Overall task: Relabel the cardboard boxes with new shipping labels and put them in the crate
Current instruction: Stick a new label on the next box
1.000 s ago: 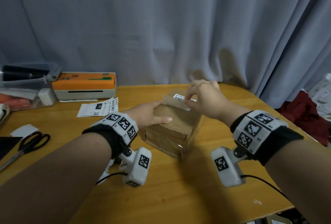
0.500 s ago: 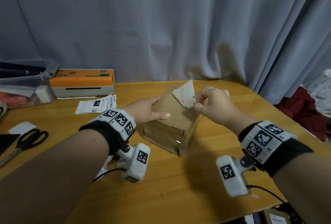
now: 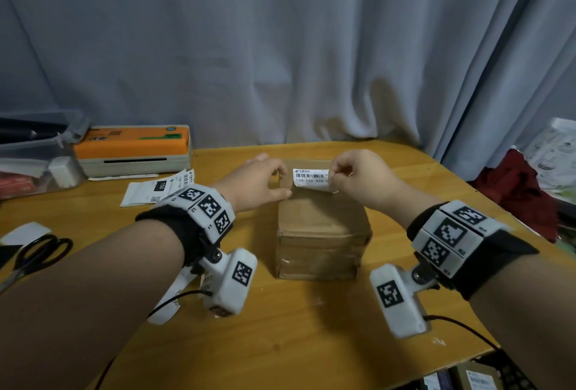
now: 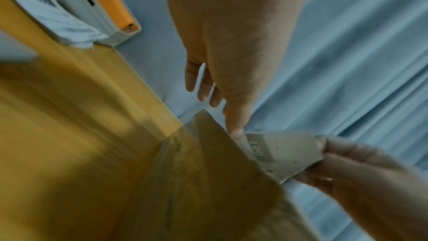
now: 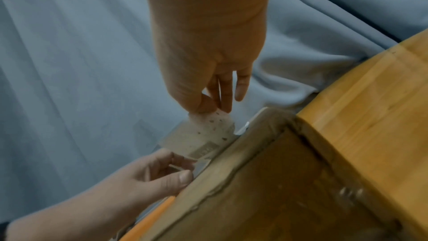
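Observation:
A brown taped cardboard box (image 3: 321,227) stands on the wooden table (image 3: 311,343), square to me. My right hand (image 3: 335,176) pinches the right end of a white shipping label (image 3: 310,177), printed side up with its barcode showing, over the box's far top edge. My left hand (image 3: 282,184) grips the box's far left corner, thumb on top beside the label's left edge. The left wrist view shows the label (image 4: 284,153) stretched between a left fingertip and the right fingers above the box (image 4: 208,180). In the right wrist view thumb and finger pinch the label (image 5: 208,131).
An orange label printer (image 3: 134,149) sits at the back left with loose printed labels (image 3: 156,190) in front of it. A clear plastic bin (image 3: 31,159) and scissors (image 3: 37,255) lie at the left. Grey curtain behind; red cloth (image 3: 517,190) past the table's right edge.
The box has been turned square to me. The label, lifted blank side up half a second ago, now lies printed side up over the far top edge. My left hand moved to the far left corner.

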